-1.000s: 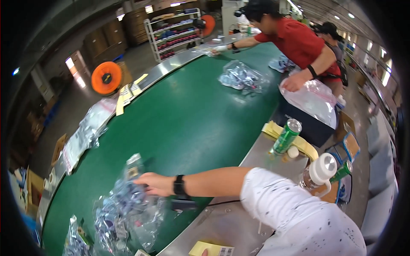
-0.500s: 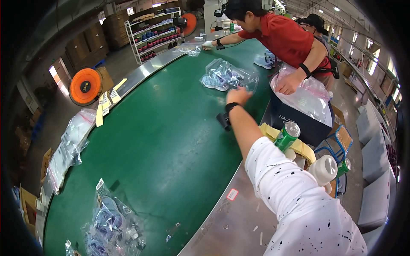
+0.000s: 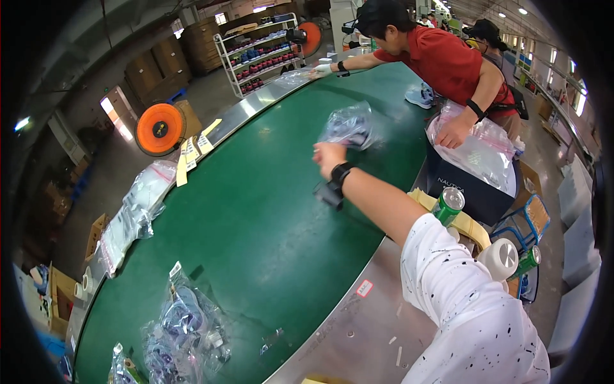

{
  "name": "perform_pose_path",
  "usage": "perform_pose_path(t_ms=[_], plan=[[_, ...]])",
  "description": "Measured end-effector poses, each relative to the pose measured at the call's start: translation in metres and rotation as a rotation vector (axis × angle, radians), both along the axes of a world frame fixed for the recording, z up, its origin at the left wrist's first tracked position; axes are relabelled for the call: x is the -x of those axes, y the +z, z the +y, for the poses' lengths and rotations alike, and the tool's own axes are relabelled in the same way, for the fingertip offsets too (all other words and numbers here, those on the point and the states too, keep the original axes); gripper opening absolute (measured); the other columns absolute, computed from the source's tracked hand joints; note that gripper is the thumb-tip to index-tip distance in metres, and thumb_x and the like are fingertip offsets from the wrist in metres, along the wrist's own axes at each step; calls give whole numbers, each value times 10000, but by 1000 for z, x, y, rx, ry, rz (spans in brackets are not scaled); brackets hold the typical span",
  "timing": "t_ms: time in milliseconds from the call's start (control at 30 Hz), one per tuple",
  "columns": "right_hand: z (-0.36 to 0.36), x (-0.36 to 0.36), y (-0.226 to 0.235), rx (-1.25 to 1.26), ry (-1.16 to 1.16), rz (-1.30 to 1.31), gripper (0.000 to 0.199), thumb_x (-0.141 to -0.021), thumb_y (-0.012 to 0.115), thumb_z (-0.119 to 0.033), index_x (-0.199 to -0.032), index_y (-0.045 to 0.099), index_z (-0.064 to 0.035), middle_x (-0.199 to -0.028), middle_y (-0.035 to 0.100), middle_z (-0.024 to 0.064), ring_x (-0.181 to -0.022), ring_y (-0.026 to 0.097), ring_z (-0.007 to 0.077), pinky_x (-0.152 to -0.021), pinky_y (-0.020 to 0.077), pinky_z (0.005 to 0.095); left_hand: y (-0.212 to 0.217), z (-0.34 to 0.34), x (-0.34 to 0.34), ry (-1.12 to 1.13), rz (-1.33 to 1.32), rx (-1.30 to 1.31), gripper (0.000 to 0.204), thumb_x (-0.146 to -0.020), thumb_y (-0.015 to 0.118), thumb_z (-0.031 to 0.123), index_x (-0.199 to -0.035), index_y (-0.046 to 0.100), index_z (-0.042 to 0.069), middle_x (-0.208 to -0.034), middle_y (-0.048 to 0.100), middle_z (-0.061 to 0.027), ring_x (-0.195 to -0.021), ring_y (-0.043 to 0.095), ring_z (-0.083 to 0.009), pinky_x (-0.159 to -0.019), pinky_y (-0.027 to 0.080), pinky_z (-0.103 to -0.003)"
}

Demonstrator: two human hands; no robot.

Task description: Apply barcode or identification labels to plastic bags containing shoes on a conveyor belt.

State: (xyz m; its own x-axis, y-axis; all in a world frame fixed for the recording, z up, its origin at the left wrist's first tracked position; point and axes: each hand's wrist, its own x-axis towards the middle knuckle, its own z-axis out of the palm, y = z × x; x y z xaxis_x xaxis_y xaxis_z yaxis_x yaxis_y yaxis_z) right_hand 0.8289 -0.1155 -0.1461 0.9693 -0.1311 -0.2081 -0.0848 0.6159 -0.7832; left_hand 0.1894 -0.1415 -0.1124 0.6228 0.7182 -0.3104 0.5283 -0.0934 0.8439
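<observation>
My right hand (image 3: 329, 157) reaches far over the green conveyor belt (image 3: 256, 217), its fingers closed on the near edge of a clear plastic bag of shoes (image 3: 348, 125). Motion blurs the bag, and the pale blue shoes inside show only dimly. A dark strap circles my right wrist, with a small dark device below it. My left hand is out of the picture. Nearer on the belt, at lower left, lie more clear-bagged bluish shoes (image 3: 182, 320).
Across the belt a person in red (image 3: 441, 57) leans over a dark box of plastic bags (image 3: 470, 182). Green cans (image 3: 449, 203) and a white lidded bottle (image 3: 499, 259) stand beside my arm. Flat plastic bags (image 3: 144, 198) and yellow label strips (image 3: 192, 153) line the far-left edge.
My right hand has drawn the bag of shoes to the left along the belt, lifting or tilting it somewhat. The whole view has shifted slightly.
</observation>
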Motion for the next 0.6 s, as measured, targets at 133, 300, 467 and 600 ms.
perform_pose_path(t_ms=[133, 300, 467, 600], plan=[[52, 154, 51, -433, 696, -56, 77, -822, 608, 7, -892, 579, 23, -700, 576, 70, -631, 579, 168, -613, 501, 306, -7, 7, -8, 185, -286, 298, 333, -922, 580, 50, -1253, 550, 31, -888, 568, -10, -720, 508, -69, -642, 417, -198], [3, 340, 81, -87, 1371, -216, 287, -903, 593, -59, -1168, 544, 41, -1170, 601, 100, -1076, 583, 181, -900, 491, 309, 3, 28, -5, 202, -404, 388, 349, -929, 573, 47, -1272, 512, 13, -952, 587, -20, -788, 544, -67, -697, 438, -193], [-65, 423, 60, 516, 1736, -590, 230, -906, 636, -174, -1039, 642, 13, -959, 666, 46, -860, 589, 92, -787, 478, 252, 16, 33, -5, 360, -497, 295, 259, -913, 540, 17, -1170, 551, -15, -846, 604, -18, -762, 563, -63, -674, 444, -198], [-77, 456, 44, 610, 1825, -535, 203, -890, 660, -198, -898, 674, 4, -681, 593, -5, -641, 478, 51, -580, 409, 243, 16, 37, -3, 300, -534, 295, 213, -907, 569, 18, -1118, 597, -2, -816, 591, 17, -724, 521, -37, -643, 407, -184]])
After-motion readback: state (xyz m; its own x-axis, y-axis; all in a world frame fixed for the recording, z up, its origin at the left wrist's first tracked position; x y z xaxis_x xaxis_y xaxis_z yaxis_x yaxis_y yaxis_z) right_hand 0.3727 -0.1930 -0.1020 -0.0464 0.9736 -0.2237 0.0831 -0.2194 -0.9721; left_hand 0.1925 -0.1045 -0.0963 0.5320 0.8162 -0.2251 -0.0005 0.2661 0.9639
